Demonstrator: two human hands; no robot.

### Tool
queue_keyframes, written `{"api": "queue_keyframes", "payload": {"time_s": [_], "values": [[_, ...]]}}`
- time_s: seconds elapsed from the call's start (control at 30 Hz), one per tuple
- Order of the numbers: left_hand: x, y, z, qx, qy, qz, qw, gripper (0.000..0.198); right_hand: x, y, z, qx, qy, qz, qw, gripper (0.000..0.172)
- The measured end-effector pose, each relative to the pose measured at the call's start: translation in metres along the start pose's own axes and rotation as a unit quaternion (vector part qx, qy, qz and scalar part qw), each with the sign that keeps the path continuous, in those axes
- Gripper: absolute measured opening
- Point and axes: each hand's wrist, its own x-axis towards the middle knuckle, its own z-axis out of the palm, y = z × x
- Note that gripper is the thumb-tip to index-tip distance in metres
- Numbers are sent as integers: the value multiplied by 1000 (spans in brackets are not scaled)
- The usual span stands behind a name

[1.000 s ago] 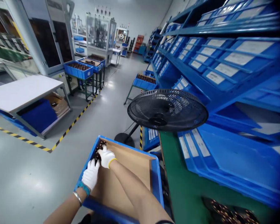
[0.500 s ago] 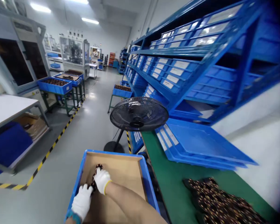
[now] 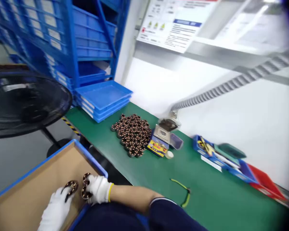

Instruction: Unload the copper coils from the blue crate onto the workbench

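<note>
Both my hands wear white gloves and rest inside a blue bin (image 3: 91, 158) lined with brown cardboard at the lower left. My left hand (image 3: 55, 209) touches a round copper-wound part (image 3: 71, 185) with its fingertips. My right hand (image 3: 98, 189) is curled around two similar copper-wound parts (image 3: 85, 186) near the bin's right rim. A heap of the same copper parts (image 3: 132, 134) lies on the green table (image 3: 207, 195) beyond the bin.
A black fan (image 3: 21, 102) stands left of the table. Stacked blue trays (image 3: 102, 99) sit at the table's far end below blue shelving (image 3: 62, 41). A small machine with a ribbed hose (image 3: 167, 130), a green tool (image 3: 183, 192) and blue and red boxes (image 3: 231, 162) lie on the table.
The view has swung right from the aisle to the green table. My hands stay in the bin, now each on separate copper parts.
</note>
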Motion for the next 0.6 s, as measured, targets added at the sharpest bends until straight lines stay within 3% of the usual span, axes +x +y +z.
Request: {"api": "queue_keyframes", "payload": {"time_s": [0.1, 0.2, 0.3, 0.37, 0.47, 0.6], "values": [[59, 63, -32, -19, -17, 80, 996, 39, -32, 58, -26, -15, 27, 80, 996, 43], [122, 137, -52, -35, -26, 151, 988, 35, -49, 118, -48, -47, 17, 149, 987, 38], [181, 210, -57, -51, -31, 178, 982, 30, -55, 168, -67, -104, 14, 151, 983, 27], [214, 250, -55, -75, -26, 163, 983, 31, -56, 194, -77, -136, 41, 143, 980, 20], [254, 288, -51, -155, -17, 107, 982, 38, -51, 225, -87, -142, 80, 140, 977, 23], [282, 300, -50, -321, -23, 46, 946, 47, -40, 252, -89, -126, 109, 141, 976, 30]]}}
